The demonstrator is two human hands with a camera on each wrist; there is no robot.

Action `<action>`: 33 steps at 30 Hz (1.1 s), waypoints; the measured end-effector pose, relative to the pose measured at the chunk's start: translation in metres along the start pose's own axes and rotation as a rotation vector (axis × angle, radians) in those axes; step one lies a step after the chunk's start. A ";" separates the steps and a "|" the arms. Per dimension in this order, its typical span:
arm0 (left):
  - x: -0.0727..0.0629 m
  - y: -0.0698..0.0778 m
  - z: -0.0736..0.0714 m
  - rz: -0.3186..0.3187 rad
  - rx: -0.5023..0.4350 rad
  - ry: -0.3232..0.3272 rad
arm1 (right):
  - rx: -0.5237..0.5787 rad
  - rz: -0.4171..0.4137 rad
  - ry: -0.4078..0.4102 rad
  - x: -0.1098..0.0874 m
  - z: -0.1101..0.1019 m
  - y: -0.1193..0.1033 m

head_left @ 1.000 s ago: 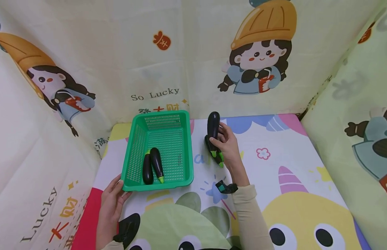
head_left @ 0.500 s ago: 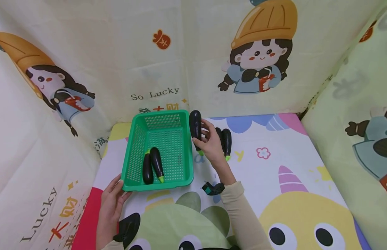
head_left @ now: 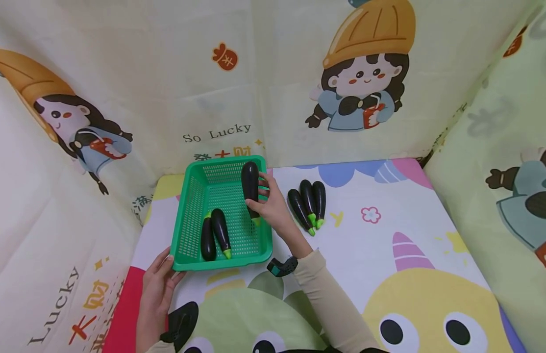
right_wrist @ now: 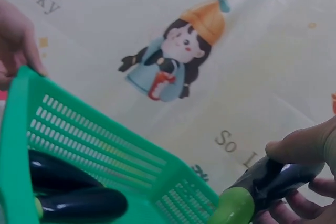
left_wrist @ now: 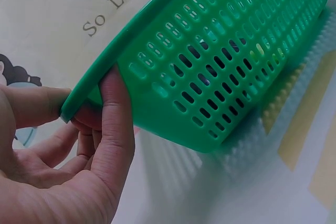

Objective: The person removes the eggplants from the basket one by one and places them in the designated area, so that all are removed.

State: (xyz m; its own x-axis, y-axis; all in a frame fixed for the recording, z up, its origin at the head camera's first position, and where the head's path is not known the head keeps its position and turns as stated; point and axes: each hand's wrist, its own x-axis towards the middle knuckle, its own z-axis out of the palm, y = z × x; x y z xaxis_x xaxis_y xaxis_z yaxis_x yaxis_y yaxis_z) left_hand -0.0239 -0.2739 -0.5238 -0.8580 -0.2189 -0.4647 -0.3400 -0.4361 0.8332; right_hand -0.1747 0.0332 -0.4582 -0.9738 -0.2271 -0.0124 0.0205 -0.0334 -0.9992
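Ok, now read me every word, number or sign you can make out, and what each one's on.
"So Lucky": back cloth.
"Lucky": left cloth, sideways.
"财" and "大": left cloth, sideways.
"y": tabletop, yellow.
Partly hidden: characters under "So Lucky", behind the basket.
Too small or unclear: red pouch print; dark characters by the tabletop's left edge.
No lettering visible: eggplants, basket.

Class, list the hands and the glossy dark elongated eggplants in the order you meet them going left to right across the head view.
Left hand → two glossy dark elongated eggplants in the rectangular green plastic basket → one held eggplant → right hand → three eggplants lying together outside it.
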 end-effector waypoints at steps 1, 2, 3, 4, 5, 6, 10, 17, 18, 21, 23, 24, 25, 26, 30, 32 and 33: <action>0.000 0.000 0.000 0.002 -0.001 -0.002 | -0.010 0.015 -0.006 0.000 0.003 0.000; 0.000 0.000 0.000 0.003 0.001 -0.004 | -0.019 0.026 -0.011 0.001 0.006 0.001; 0.000 0.000 0.001 0.003 0.002 -0.006 | -0.030 0.041 -0.014 0.001 0.009 0.003; 0.000 0.000 0.001 0.002 0.004 -0.006 | -0.039 0.055 -0.016 0.002 0.012 0.004; 0.000 0.000 0.001 0.001 0.004 -0.007 | -0.048 0.069 -0.016 0.002 0.015 0.005; 0.000 0.000 0.001 -0.001 0.007 -0.007 | -0.058 0.083 -0.014 0.003 0.018 0.007; -0.001 0.001 0.001 -0.001 0.011 -0.010 | -0.087 0.126 -0.013 0.009 0.030 0.014; 0.000 0.001 0.001 -0.001 -0.014 -0.008 | -0.095 0.184 -0.034 0.015 0.044 0.025; 0.000 0.001 0.001 -0.001 -0.013 -0.009 | -0.092 0.191 -0.032 0.016 0.046 0.027; 0.000 0.002 0.001 -0.011 -0.010 -0.009 | -0.098 0.224 -0.024 0.017 0.050 0.032; 0.000 0.002 0.001 -0.013 -0.010 -0.008 | -0.112 0.261 -0.018 0.018 0.052 0.037; 0.000 0.002 0.001 -0.014 -0.010 -0.009 | -0.119 0.283 -0.017 0.019 0.053 0.039; 0.000 0.002 0.001 -0.017 -0.013 -0.008 | -0.129 0.307 -0.017 0.019 0.054 0.041; 0.000 0.002 0.001 -0.019 -0.012 -0.006 | -0.141 0.329 -0.017 0.019 0.055 0.044; -0.001 0.001 0.001 -0.024 -0.012 -0.005 | -0.156 0.396 -0.024 0.020 0.060 0.055; -0.001 0.001 0.001 -0.023 -0.012 -0.007 | -0.171 0.428 -0.025 0.021 0.062 0.059; 0.000 0.000 0.001 -0.024 -0.016 -0.008 | -0.178 0.448 -0.026 0.022 0.063 0.060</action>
State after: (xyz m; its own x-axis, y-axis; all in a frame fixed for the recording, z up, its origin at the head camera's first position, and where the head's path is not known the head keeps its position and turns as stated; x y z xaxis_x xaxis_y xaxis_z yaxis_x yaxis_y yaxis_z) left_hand -0.0242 -0.2729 -0.5229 -0.8527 -0.2012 -0.4820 -0.3543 -0.4551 0.8169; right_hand -0.1803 -0.0351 -0.5160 -0.8721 -0.2053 -0.4441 0.3950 0.2401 -0.8867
